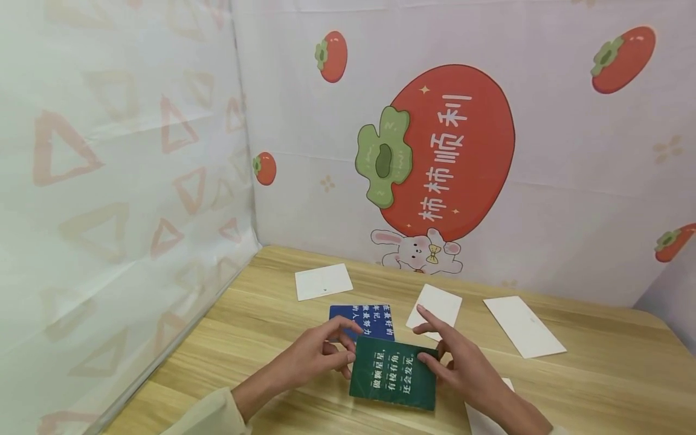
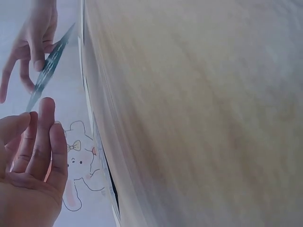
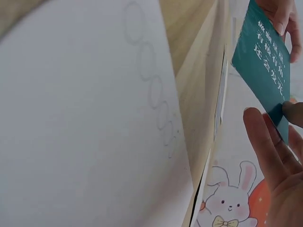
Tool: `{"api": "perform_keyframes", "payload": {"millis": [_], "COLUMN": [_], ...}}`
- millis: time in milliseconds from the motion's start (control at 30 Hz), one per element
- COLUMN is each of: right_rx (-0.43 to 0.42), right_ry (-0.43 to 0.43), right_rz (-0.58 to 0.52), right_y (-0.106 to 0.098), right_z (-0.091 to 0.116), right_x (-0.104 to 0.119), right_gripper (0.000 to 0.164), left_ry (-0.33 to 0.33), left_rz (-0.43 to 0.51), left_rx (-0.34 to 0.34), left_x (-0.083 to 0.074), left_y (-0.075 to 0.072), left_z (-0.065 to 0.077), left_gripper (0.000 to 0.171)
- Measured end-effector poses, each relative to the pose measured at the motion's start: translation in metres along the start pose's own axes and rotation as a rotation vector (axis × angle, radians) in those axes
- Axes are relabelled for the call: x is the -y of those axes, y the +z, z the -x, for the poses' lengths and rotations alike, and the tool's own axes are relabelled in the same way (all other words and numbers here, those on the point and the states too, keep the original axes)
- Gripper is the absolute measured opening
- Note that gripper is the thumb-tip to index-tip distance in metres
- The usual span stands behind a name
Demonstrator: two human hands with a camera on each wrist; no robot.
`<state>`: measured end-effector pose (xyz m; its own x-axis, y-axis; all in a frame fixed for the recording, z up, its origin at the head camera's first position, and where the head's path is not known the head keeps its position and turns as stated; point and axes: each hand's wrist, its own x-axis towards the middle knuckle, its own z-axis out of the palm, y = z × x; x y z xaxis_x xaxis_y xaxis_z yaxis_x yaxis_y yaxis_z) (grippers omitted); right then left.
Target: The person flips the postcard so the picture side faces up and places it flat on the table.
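A dark green card with white Chinese writing is held up over the table between both hands. At its left edge, my left hand pinches it between thumb and fingertips; the left wrist view shows the card nearly edge-on at those fingertips. My right hand grips the upper right corner, thumb on the written face and fingers behind, as the right wrist view also shows. Beyond the green card lies a blue card with white writing, partly covered by the left fingers and the green card.
White cards lie about the wooden table: one at the back left, one behind the right fingers, another at the right. A further white card is partly under the right forearm. Printed cloth walls stand behind and left.
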<state>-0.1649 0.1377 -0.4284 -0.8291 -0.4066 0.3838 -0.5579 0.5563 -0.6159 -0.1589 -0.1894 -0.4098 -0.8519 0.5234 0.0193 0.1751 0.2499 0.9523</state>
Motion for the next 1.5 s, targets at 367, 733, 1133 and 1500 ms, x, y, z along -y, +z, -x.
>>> {"api": "perform_keyframes", "payload": {"millis": [367,733,1133,1500], "right_rx": [0.136,0.308,0.364,0.355], "right_ry": [-0.002,0.038,0.046,0.041], "right_rz": [0.003,-0.021,0.01,0.094], "right_y": [-0.003,-0.006,-0.005,-0.012], "right_z": [0.005,0.006,0.008,0.011], "right_x": [-0.005,-0.009,-0.014,-0.017], "right_gripper": [0.096,0.092,0.096,0.081], "left_ry": [-0.057,-0.101,-0.115,-0.173], "left_rz": [-0.071,-0.128,-0.135,-0.138], "left_rx": [-0.021,-0.01,0.013,0.008], "left_x": [0.007,0.012,0.016,0.015], "left_y": [0.003,0.008,0.013,0.015], "left_z": [-0.006,-0.009,-0.01,-0.01], "left_gripper": [0.031,0.028,0.028,0.03]}}
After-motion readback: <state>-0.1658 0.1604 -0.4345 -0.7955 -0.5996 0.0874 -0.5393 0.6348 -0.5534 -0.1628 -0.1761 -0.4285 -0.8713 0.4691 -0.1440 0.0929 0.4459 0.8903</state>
